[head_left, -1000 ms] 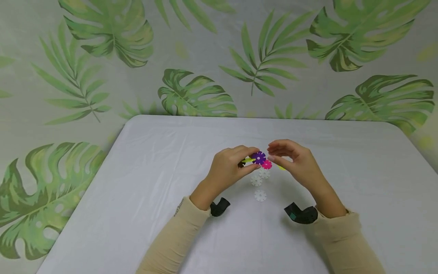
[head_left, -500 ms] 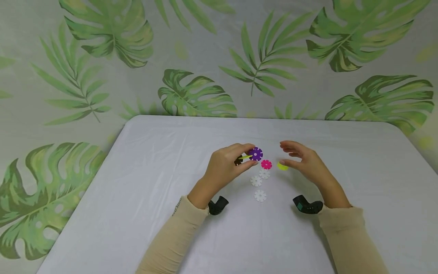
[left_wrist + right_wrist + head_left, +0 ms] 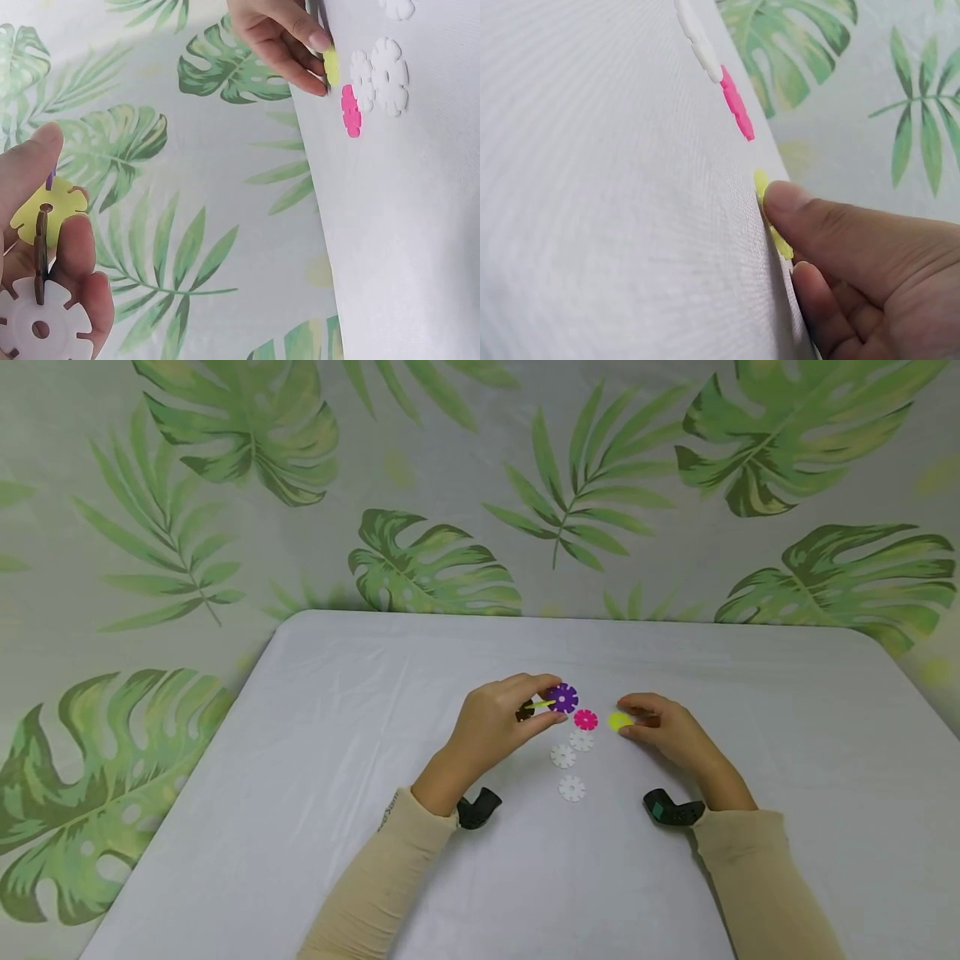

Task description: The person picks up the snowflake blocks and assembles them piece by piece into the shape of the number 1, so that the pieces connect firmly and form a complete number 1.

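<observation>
My left hand [image 3: 502,714] grips a joined set of slotted snowflake discs above the table. In it are a purple disc [image 3: 562,698], a yellow disc [image 3: 56,206], a dark brown disc [image 3: 41,255] and a white disc [image 3: 41,322]. My right hand [image 3: 667,731] is at the table, its thumb and fingertips at the edges of a loose yellow disc [image 3: 619,721]. The thumb [image 3: 787,199] covers part of that disc. A pink disc [image 3: 586,720] lies flat between the hands.
Several loose white discs [image 3: 572,788] lie nearer me, below the pink one. The white-covered table [image 3: 360,710] ends at a leaf-patterned backdrop [image 3: 435,560]. Black wrist devices [image 3: 671,810] jut inward from both sleeves.
The right hand has moved right, away from the purple disc, and come down on the loose yellow disc, its fingers closing in. The left hand shifted slightly left, still holding the joined discs.
</observation>
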Action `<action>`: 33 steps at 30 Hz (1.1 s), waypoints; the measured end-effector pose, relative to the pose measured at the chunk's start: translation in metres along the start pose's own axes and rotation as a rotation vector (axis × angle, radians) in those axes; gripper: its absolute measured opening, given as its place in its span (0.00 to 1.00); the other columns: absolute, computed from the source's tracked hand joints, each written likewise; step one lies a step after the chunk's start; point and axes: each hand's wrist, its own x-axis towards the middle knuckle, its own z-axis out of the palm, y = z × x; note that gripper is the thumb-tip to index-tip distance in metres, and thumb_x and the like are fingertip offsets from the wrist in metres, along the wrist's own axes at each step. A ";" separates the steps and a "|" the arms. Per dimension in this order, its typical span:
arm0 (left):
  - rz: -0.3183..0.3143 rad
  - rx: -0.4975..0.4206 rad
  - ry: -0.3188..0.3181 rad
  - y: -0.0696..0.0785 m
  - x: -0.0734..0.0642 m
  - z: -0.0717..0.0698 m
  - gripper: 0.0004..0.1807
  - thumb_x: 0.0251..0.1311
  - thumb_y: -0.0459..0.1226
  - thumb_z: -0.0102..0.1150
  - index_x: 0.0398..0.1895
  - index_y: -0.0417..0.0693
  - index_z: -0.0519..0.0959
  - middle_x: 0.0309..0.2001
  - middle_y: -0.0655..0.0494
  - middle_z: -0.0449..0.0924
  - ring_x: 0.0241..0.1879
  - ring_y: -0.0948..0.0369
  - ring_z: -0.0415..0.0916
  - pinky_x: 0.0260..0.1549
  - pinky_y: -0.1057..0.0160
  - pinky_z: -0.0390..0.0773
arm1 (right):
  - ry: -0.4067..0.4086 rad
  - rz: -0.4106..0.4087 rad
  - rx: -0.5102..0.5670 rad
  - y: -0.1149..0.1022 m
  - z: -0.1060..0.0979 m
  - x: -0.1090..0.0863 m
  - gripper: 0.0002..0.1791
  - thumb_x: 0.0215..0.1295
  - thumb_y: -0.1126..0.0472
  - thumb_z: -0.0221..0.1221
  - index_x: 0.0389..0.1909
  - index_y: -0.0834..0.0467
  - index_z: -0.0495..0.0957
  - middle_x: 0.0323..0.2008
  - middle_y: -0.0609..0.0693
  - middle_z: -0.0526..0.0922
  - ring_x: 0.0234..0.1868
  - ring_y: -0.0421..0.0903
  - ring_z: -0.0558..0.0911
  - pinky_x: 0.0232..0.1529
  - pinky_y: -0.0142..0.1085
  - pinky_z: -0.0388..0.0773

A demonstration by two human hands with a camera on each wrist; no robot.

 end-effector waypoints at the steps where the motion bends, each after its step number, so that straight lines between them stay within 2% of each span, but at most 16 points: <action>1: -0.001 -0.001 -0.001 0.000 0.000 0.000 0.19 0.47 0.43 0.67 0.43 0.44 0.80 0.37 0.57 0.81 0.24 0.70 0.72 0.25 0.81 0.68 | 0.003 -0.009 -0.005 0.001 0.000 0.000 0.22 0.57 0.61 0.61 0.52 0.64 0.72 0.53 0.60 0.70 0.50 0.55 0.72 0.50 0.48 0.68; 5: -0.002 -0.002 -0.002 0.000 0.000 0.000 0.19 0.47 0.43 0.67 0.43 0.44 0.80 0.37 0.57 0.81 0.24 0.70 0.72 0.25 0.81 0.68 | 0.011 -0.029 -0.032 0.002 0.002 0.001 0.19 0.57 0.63 0.61 0.49 0.65 0.74 0.53 0.59 0.70 0.51 0.54 0.70 0.49 0.47 0.68; 11: 0.002 -0.004 -0.005 -0.001 0.000 0.001 0.19 0.47 0.43 0.67 0.43 0.44 0.80 0.36 0.57 0.81 0.23 0.71 0.72 0.25 0.81 0.68 | 0.023 0.041 -0.029 -0.003 0.001 0.001 0.15 0.56 0.63 0.61 0.42 0.62 0.70 0.34 0.56 0.71 0.35 0.50 0.68 0.34 0.38 0.67; 13: 0.006 -0.004 -0.005 0.000 -0.001 0.001 0.19 0.47 0.43 0.67 0.43 0.44 0.80 0.36 0.57 0.81 0.23 0.71 0.71 0.25 0.81 0.67 | 0.023 0.044 0.009 -0.006 -0.001 0.000 0.12 0.57 0.64 0.60 0.40 0.61 0.69 0.31 0.55 0.71 0.32 0.49 0.68 0.30 0.34 0.67; 18: 0.012 -0.005 -0.004 0.000 -0.001 0.001 0.19 0.47 0.43 0.67 0.43 0.44 0.80 0.36 0.57 0.81 0.23 0.71 0.71 0.25 0.81 0.67 | 0.043 0.014 0.143 -0.020 -0.008 -0.004 0.11 0.60 0.63 0.58 0.41 0.63 0.71 0.34 0.56 0.75 0.32 0.49 0.73 0.30 0.31 0.74; 22: 0.011 -0.010 -0.006 0.001 -0.001 0.000 0.19 0.47 0.43 0.67 0.43 0.44 0.80 0.37 0.57 0.81 0.23 0.71 0.71 0.25 0.81 0.67 | 0.096 -0.071 0.240 -0.039 -0.015 -0.009 0.12 0.61 0.62 0.57 0.41 0.66 0.72 0.35 0.53 0.77 0.32 0.48 0.75 0.33 0.31 0.76; 25: 0.011 -0.011 -0.012 0.002 -0.001 0.000 0.20 0.47 0.43 0.67 0.43 0.44 0.80 0.36 0.57 0.81 0.23 0.71 0.71 0.25 0.81 0.67 | 0.133 -0.144 0.296 -0.055 -0.019 -0.012 0.11 0.60 0.65 0.58 0.40 0.67 0.72 0.33 0.51 0.78 0.31 0.44 0.76 0.33 0.29 0.76; 33: 0.018 -0.010 -0.035 0.003 0.000 0.000 0.19 0.49 0.44 0.66 0.43 0.44 0.79 0.34 0.58 0.81 0.23 0.71 0.70 0.25 0.80 0.67 | 0.159 -0.227 0.383 -0.089 -0.017 -0.020 0.07 0.58 0.70 0.58 0.36 0.68 0.72 0.32 0.50 0.78 0.31 0.42 0.79 0.35 0.29 0.76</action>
